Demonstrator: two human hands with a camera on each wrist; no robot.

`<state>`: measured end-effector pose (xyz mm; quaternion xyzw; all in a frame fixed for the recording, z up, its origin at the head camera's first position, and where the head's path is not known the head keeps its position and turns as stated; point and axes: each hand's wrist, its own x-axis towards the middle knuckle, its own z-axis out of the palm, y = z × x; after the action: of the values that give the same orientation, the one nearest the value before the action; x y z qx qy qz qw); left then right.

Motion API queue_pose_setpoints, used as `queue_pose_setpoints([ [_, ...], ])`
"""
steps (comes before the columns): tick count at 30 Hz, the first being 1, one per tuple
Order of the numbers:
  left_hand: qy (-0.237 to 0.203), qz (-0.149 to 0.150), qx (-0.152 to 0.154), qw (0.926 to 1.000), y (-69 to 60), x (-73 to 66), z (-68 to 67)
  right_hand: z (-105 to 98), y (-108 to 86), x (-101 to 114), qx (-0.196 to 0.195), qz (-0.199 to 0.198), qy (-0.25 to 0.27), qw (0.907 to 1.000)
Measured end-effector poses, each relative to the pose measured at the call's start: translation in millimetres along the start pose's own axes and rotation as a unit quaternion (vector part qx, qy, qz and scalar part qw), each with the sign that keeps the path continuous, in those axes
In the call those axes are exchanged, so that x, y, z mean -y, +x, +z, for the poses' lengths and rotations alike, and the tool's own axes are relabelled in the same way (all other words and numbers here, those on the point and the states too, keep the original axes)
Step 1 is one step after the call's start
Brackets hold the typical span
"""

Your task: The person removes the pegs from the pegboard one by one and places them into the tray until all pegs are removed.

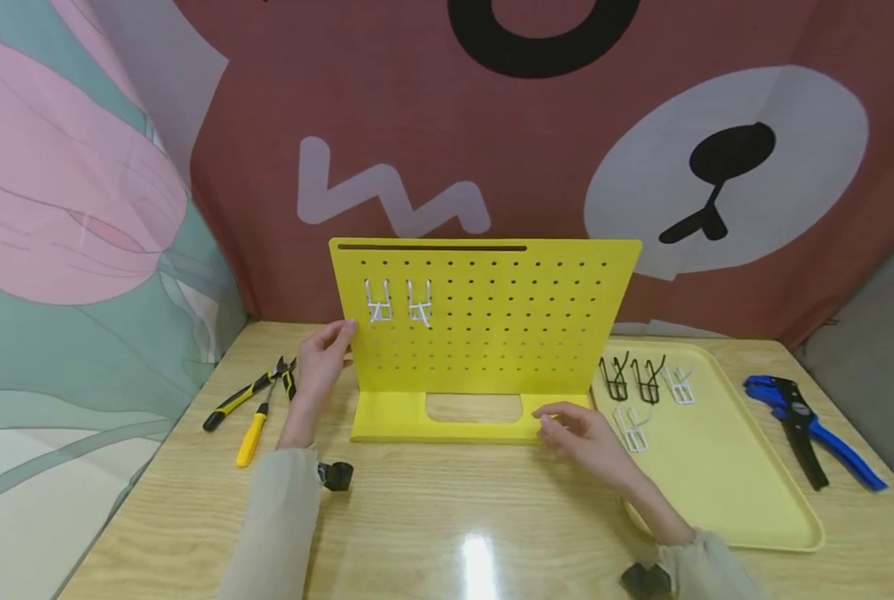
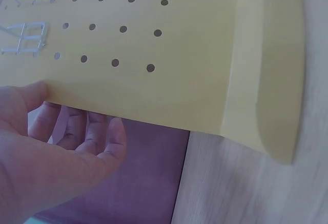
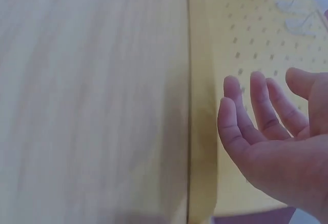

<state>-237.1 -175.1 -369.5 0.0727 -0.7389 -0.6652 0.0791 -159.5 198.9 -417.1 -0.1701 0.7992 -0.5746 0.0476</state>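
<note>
A yellow pegboard [image 1: 484, 333] stands upright on its own base at the middle of the table. Two white wire hooks, a left one [image 1: 380, 302] and a right one [image 1: 420, 303], hang in its upper left holes. My left hand [image 1: 322, 360] grips the board's left edge, thumb on the front face and fingers behind, as the left wrist view [image 2: 66, 131] shows. Near the right end of the base is my right hand [image 1: 583, 440], its fingers loosely bent and holding nothing. In the right wrist view, that hand [image 3: 279, 137] is in front of the board, palm visible.
On the right lies a yellow tray [image 1: 724, 483] with black wire hooks [image 1: 648, 383] and white wire hooks [image 1: 631, 431]. Beyond it is a blue-handled tool [image 1: 799, 410]. Pliers [image 1: 240, 400] and a yellow-handled screwdriver [image 1: 252, 437] lie left. A printed cloth [image 1: 417, 108] hangs behind.
</note>
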Motion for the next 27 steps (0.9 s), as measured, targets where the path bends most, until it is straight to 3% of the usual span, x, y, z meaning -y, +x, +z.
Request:
queue_pose_setpoints([
  [5, 0.002, 0.0, 0.002, 1.0, 0.2, -0.2, -1.4, 23.2, 13.7, 16.0, 0.005, -0.02, 0.029, 0.9994],
  [17, 0.011, -0.01, -0.002, 0.9999, 0.8, 0.5, -1.5, 58.5, 67.4, 49.4, -0.036, -0.036, 0.021, 0.9985],
  [24, 0.014, -0.004, -0.001, 0.9999, 0.9, 0.5, -1.4, 71.1, 81.8, 94.5, -0.041, -0.069, 0.029, 0.9963],
  [27, 0.014, -0.004, 0.0, 0.9999, 1.3, 0.8, -1.2, 77.1, 86.2, 111.6, -0.042, -0.079, 0.061, 0.9941],
])
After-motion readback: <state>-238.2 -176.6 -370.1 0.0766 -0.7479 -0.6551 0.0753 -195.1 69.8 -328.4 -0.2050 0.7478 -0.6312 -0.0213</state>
